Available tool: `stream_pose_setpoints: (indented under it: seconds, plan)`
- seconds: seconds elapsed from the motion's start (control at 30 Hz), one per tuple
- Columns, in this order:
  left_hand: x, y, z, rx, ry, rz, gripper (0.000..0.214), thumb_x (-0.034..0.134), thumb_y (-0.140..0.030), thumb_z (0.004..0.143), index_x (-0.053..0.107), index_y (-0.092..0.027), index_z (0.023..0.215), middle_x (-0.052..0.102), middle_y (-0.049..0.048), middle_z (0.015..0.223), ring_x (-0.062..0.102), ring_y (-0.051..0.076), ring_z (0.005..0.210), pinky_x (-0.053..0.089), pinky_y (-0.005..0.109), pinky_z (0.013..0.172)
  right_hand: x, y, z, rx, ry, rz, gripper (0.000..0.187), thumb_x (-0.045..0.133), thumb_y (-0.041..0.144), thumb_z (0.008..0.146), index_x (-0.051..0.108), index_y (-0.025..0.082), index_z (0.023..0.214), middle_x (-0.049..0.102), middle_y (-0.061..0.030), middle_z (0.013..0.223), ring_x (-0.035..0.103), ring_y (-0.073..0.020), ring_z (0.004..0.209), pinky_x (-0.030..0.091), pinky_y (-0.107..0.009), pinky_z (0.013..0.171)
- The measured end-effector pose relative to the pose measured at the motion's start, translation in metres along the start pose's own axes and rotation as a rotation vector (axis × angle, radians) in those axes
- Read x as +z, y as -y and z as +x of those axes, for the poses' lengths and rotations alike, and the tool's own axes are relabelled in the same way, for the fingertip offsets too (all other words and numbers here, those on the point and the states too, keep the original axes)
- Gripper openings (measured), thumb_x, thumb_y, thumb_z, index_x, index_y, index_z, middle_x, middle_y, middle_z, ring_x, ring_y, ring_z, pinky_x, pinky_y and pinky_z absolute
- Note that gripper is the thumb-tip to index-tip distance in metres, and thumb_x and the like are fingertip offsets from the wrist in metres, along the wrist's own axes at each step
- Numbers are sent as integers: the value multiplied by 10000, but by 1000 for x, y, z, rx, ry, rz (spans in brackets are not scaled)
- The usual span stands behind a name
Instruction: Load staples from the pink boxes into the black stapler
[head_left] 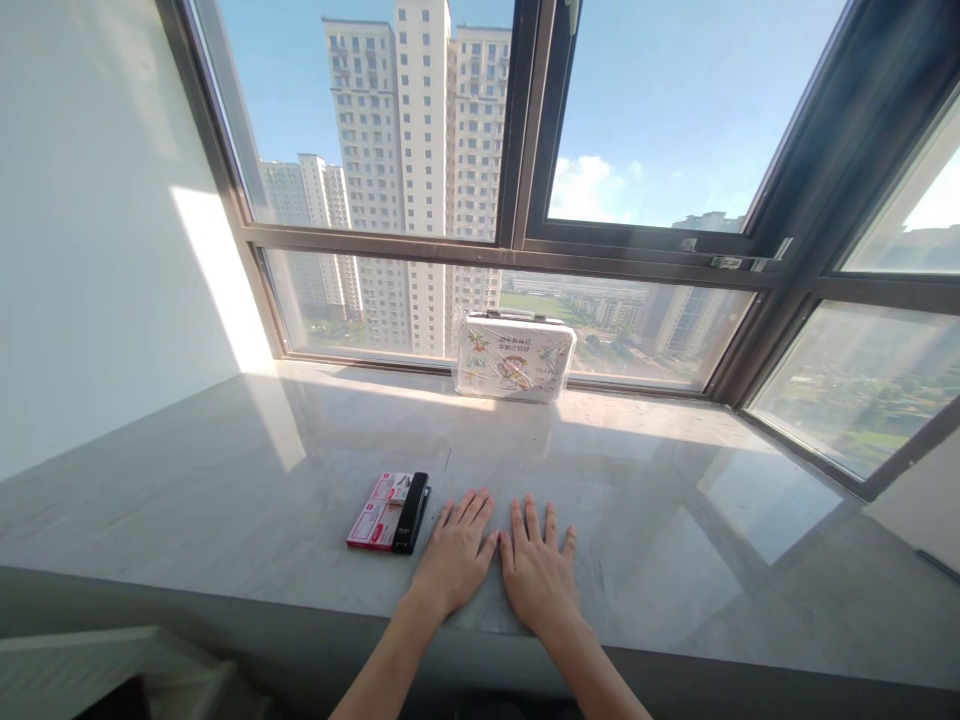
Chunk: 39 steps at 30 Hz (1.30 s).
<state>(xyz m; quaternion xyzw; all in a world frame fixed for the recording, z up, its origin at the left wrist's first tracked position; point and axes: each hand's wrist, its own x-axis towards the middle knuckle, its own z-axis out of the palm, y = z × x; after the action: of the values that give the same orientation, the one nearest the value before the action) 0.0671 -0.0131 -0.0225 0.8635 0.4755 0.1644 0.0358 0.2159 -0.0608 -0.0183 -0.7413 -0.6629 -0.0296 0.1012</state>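
Note:
My left hand (pixel 456 552) lies flat on the grey marble sill (pixel 285 520), fingers stretched toward the window and holding nothing. Beside it, palm down and also open, rests my right hand (pixel 541 570); the two thumbs nearly meet. Just left of my left hand is a black stapler (pixel 411 513), lying lengthwise away from me. Against the stapler's left side sit red and white small boxes (pixel 373 518), perhaps of staples, with a smaller box (pixel 400 487) at the far end.
A white case (pixel 515 360) with cartoon prints, wrapped in clear plastic, stands upright against the window. Its handle is on top. Dark window frames (pixel 517 130) border the sill at the back and right, a white wall (pixel 97 220) at the left. The sill's front edge runs below my wrists.

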Motion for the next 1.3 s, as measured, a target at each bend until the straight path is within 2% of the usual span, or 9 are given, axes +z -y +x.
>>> stream_pose_setpoints:
  seconds: [0.4, 0.87, 1.3]
  plan:
    - [1, -1, -3, -20, -35, -7, 538, 228, -470, 1045, 341, -296, 1540, 302, 1, 1630, 210, 204, 1514, 158, 473, 1242, 9, -1, -1, -12, -20, -7, 586, 242, 467, 1029, 270, 273, 1582, 194, -72, 1663, 79, -348, 1527, 52, -635, 1164]
    - [2, 1, -2, -19, -33, -3, 538, 254, -446, 1037, 319, -289, 1548, 305, 9, 1629, 183, 245, 1518, 138, 516, 1244, 8, 2, 3, 7, 16, -19, 596, 241, 477, 1019, 243, 299, 1587, 169, -33, 1670, 51, -335, 1532, 54, -609, 1175]
    - [2, 3, 0, -20, -37, -25, 544, 244, -455, 1039, 325, -292, 1552, 313, 10, 1625, 203, 248, 1517, 159, 525, 1245, 8, 0, 7, 19, 13, 18, 598, 259, 509, 1008, 256, 333, 1580, 201, -1, 1660, 96, -321, 1533, 76, -596, 1191]
